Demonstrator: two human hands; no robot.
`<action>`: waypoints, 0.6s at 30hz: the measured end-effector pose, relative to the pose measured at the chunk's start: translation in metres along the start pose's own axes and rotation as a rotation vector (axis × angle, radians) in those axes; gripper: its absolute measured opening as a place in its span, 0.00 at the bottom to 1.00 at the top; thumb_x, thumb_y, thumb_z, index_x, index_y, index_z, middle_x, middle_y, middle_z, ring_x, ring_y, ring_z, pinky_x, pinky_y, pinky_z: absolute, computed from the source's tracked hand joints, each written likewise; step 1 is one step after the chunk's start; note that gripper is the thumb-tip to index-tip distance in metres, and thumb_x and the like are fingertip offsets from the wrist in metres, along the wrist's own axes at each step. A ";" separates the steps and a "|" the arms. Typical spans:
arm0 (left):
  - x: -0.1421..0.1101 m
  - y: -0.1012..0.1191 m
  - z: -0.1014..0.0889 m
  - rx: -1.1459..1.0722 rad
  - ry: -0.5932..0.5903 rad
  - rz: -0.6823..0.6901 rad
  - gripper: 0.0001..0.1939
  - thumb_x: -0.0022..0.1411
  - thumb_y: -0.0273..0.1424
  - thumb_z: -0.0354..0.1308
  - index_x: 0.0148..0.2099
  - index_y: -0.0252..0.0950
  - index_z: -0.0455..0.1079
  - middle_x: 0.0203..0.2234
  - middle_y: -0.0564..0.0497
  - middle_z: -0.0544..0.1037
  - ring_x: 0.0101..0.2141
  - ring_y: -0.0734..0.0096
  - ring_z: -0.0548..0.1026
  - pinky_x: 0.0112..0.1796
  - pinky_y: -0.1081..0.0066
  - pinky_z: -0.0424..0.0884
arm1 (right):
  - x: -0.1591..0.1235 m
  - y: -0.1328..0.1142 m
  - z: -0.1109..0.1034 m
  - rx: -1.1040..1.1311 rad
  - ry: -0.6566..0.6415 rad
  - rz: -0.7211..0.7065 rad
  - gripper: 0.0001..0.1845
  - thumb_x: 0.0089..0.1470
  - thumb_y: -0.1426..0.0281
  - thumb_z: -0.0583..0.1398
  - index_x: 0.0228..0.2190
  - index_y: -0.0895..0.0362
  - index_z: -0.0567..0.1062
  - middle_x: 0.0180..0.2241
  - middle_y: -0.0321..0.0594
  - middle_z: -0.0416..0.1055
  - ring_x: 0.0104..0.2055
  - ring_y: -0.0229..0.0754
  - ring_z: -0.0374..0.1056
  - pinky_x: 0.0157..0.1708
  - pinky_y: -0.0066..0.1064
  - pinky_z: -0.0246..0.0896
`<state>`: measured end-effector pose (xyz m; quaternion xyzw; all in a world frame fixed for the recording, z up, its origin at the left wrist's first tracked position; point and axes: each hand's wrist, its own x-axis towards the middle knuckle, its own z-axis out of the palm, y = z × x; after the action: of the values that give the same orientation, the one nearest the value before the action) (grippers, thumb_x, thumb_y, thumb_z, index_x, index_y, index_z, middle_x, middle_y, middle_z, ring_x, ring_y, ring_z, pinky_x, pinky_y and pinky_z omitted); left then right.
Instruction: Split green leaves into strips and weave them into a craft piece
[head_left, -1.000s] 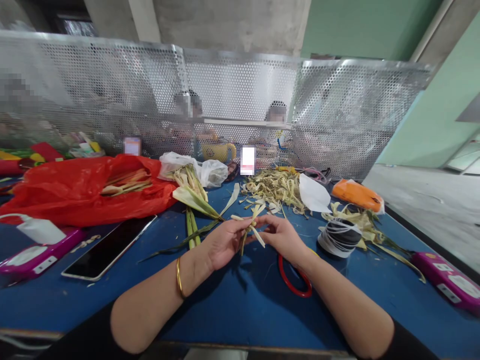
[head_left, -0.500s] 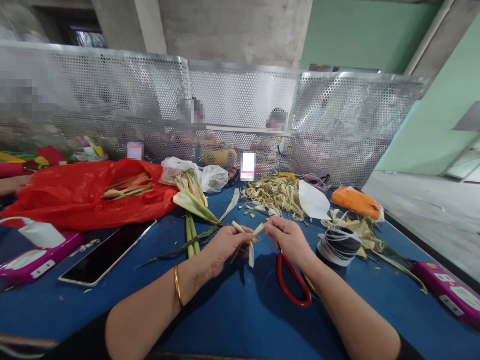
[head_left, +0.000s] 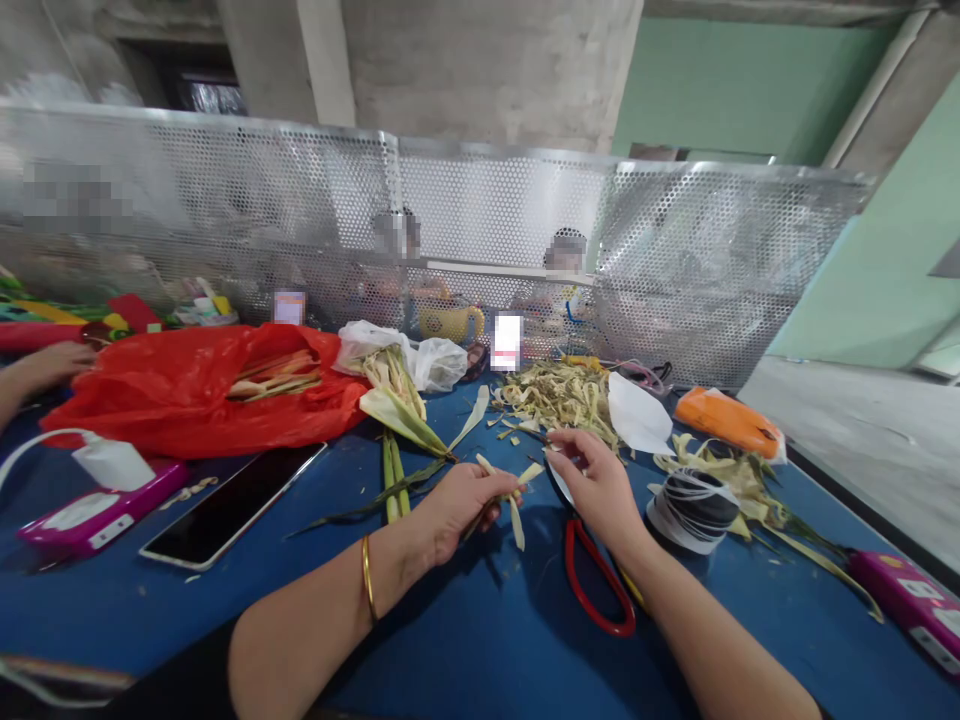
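My left hand (head_left: 472,505) is closed in a pinch on pale husk strips (head_left: 517,520), which cross and stick out past the fingertips. Just to its right, my right hand (head_left: 592,480) has its thumb and forefinger apart, with nothing visible held between them. Under the right hand lie scissors with red handles (head_left: 600,585); part of the blades shows beside the thumb. A heap of dry husk shreds (head_left: 559,395) spreads beyond both hands. Close to the right wrist stands a dark spool wound with white cord (head_left: 694,510).
Left on the blue table (head_left: 465,640) are a red plastic bag (head_left: 202,420) of husks, a phone (head_left: 232,510) and a purple power strip (head_left: 105,515). An orange packet (head_left: 731,422) lies right. A perforated metal screen (head_left: 495,200) stands behind. Another person's hand (head_left: 56,365) reaches in at far left.
The whole view has shifted slightly. My right thumb and forefinger, pinched together before near the strips, have parted and drawn back a little. My left hand keeps its hold.
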<state>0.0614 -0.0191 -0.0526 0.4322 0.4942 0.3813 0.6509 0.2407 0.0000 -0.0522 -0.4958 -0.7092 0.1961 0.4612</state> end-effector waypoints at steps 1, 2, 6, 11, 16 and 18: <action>-0.001 0.001 0.000 0.013 -0.007 0.010 0.10 0.47 0.35 0.62 0.24 0.31 0.72 0.19 0.53 0.72 0.15 0.83 0.58 0.17 0.78 0.51 | 0.000 -0.002 0.000 0.010 -0.028 -0.072 0.13 0.53 0.65 0.60 0.40 0.54 0.76 0.40 0.42 0.73 0.41 0.44 0.67 0.42 0.34 0.60; -0.001 0.001 0.000 0.025 -0.015 0.020 0.10 0.47 0.35 0.62 0.24 0.31 0.72 0.18 0.53 0.71 0.15 0.83 0.58 0.17 0.78 0.50 | 0.000 -0.004 -0.001 0.015 -0.083 -0.137 0.13 0.52 0.65 0.61 0.41 0.53 0.76 0.43 0.42 0.73 0.45 0.44 0.67 0.46 0.35 0.59; 0.000 0.001 -0.003 0.079 -0.071 0.011 0.10 0.46 0.33 0.63 0.22 0.32 0.70 0.12 0.57 0.64 0.14 0.82 0.56 0.17 0.78 0.49 | -0.002 -0.008 0.003 0.002 -0.319 -0.207 0.07 0.51 0.68 0.63 0.34 0.53 0.79 0.35 0.40 0.77 0.40 0.44 0.70 0.44 0.35 0.60; 0.004 -0.002 -0.008 -0.148 -0.176 -0.201 0.07 0.46 0.30 0.62 0.25 0.31 0.70 0.17 0.56 0.68 0.15 0.85 0.58 0.17 0.80 0.50 | -0.003 -0.007 0.006 0.140 -0.364 -0.035 0.05 0.50 0.70 0.62 0.27 0.56 0.79 0.28 0.37 0.78 0.33 0.41 0.71 0.35 0.29 0.62; 0.008 -0.003 -0.012 -0.246 -0.233 -0.284 0.05 0.49 0.28 0.61 0.29 0.30 0.70 0.22 0.53 0.72 0.15 0.87 0.58 0.16 0.81 0.51 | -0.003 -0.007 0.004 0.109 -0.364 -0.035 0.06 0.51 0.71 0.61 0.26 0.56 0.78 0.27 0.36 0.77 0.32 0.40 0.71 0.35 0.28 0.61; 0.009 -0.002 -0.014 -0.273 -0.239 -0.304 0.07 0.50 0.30 0.60 0.30 0.30 0.71 0.24 0.51 0.74 0.15 0.86 0.60 0.16 0.81 0.52 | -0.003 -0.009 0.004 0.029 -0.325 -0.104 0.06 0.52 0.72 0.60 0.26 0.55 0.78 0.28 0.36 0.77 0.33 0.40 0.71 0.35 0.28 0.60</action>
<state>0.0504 -0.0090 -0.0596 0.3029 0.4169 0.2880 0.8072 0.2332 -0.0059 -0.0494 -0.4135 -0.7962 0.2598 0.3572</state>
